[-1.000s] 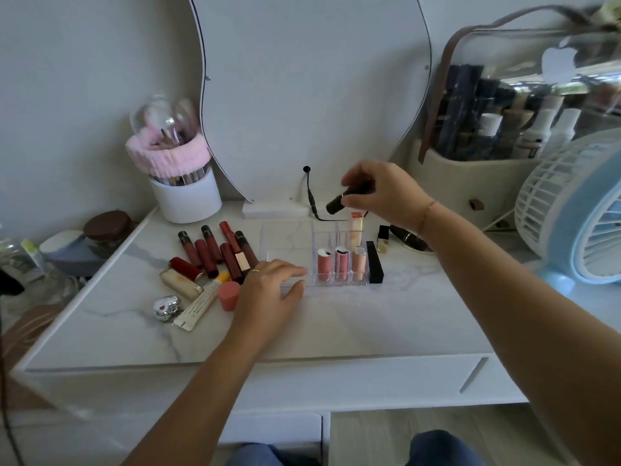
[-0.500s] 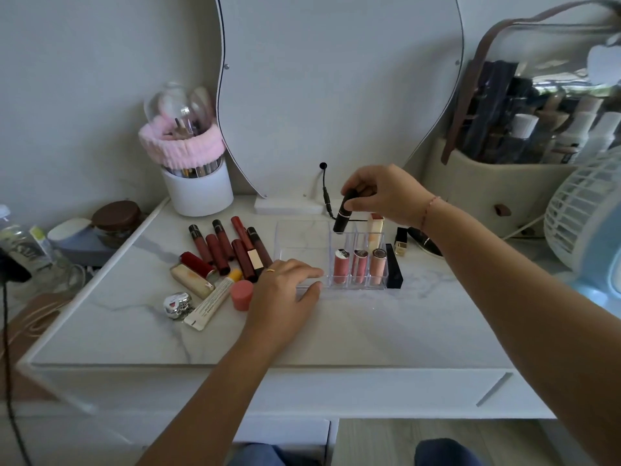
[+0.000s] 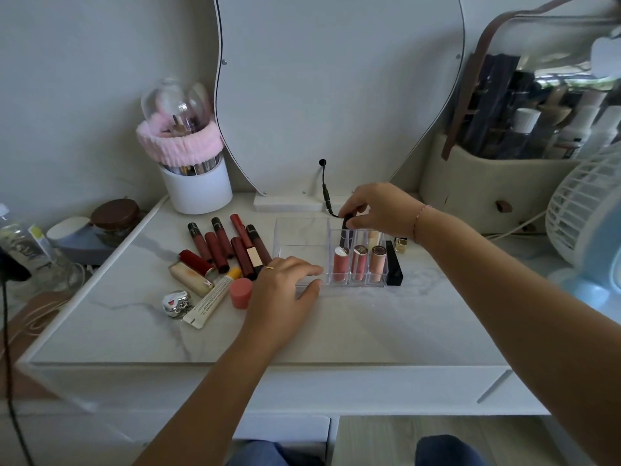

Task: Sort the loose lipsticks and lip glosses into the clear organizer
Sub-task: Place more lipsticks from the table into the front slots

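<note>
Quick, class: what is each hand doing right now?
Left hand: open, resting flat against the organizer, holding nothing.
Right hand: closed on a dark tube, standing in a back slot.

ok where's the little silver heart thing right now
In the head view the silver heart case lies on the desk's left side, at the front of the loose pile, touching the white tube on its right, well left of the left hand.

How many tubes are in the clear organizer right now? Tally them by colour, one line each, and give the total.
In the clear organizer:
Pink tubes, front row: 3
Cream tube, back row: 1
Black tube, partly in a back-row slot, pinched by the right hand: 1
Total: 5
</note>
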